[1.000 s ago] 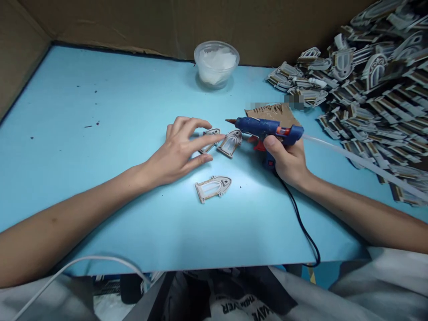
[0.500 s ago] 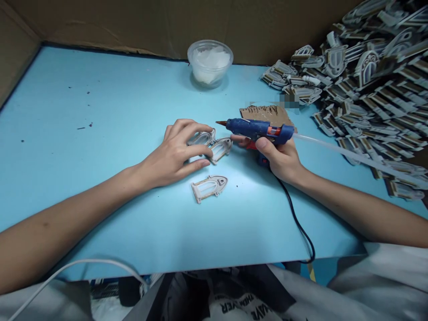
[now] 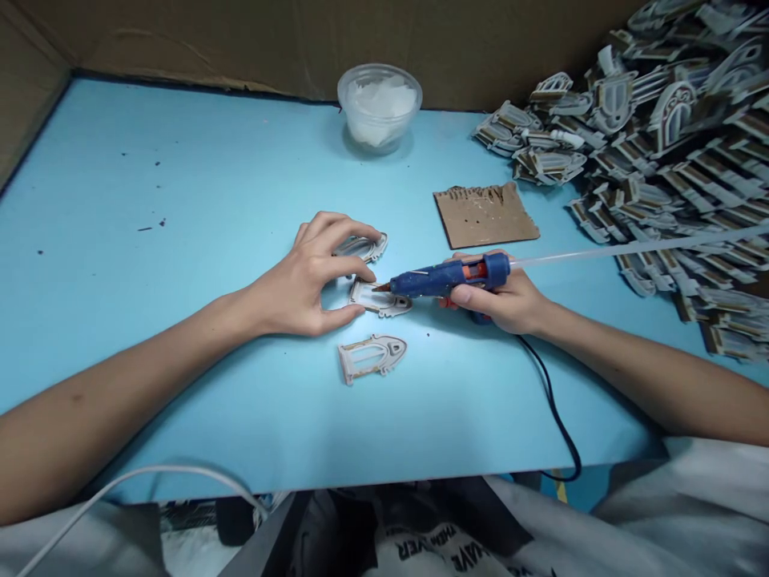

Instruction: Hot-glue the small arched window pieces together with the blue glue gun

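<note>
On the blue table (image 3: 180, 240), my left hand (image 3: 306, 272) pinches a small grey arch-shaped window frame piece (image 3: 378, 298) between thumb and fingers, holding it flat. My right hand (image 3: 501, 300) grips a blue glue gun (image 3: 444, 278) with a clear glue stick (image 3: 630, 247) in its back. The gun's nozzle touches the held piece. A second frame piece (image 3: 364, 246) lies just beyond my left fingers. A third piece (image 3: 371, 357) lies nearer to me.
A clear plastic bowl (image 3: 378, 108) of white material stands at the back. A brown cardboard scrap (image 3: 484, 215) lies beyond the gun. A big heap of frame pieces (image 3: 654, 136) fills the right side. The gun's black cord (image 3: 556, 417) runs off the front edge. Cardboard walls surround the table.
My right hand swung the glue gun down and left until its nozzle met the piece. My left hand pulled that piece closer and now pins it.
</note>
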The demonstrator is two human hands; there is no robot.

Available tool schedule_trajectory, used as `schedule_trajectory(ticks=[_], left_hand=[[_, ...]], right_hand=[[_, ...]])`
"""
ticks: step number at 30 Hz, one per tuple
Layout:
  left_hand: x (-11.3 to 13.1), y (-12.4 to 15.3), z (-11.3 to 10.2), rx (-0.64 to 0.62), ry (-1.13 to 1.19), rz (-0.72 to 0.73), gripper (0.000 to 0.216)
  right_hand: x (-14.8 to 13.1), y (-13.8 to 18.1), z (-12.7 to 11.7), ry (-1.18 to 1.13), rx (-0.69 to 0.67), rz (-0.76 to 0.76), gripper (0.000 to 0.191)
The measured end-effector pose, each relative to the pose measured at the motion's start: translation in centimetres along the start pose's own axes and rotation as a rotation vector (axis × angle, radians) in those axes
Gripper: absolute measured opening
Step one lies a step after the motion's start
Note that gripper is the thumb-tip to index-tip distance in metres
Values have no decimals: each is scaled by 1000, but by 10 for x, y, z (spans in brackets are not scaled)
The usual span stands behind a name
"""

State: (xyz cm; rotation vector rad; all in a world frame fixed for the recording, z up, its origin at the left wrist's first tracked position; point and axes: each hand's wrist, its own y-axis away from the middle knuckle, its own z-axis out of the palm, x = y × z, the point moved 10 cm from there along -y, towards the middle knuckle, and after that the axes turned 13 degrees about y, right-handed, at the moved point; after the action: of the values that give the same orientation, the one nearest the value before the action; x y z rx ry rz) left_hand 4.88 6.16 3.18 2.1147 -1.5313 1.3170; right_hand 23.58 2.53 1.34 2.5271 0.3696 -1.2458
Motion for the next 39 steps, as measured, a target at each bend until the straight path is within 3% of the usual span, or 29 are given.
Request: schedule_trajectory(ticks=[5,11,39], left_hand=[[-2,-1,1,16,41,-6,24],[-4,0,0,50,51,-8,22],[-7,0,6,49,57,-33,18]], right_hand=[[4,5,6,5,25,135,67],[-1,3,9,161,6,100,55],[-3,4,10,225,-28,157,60]])
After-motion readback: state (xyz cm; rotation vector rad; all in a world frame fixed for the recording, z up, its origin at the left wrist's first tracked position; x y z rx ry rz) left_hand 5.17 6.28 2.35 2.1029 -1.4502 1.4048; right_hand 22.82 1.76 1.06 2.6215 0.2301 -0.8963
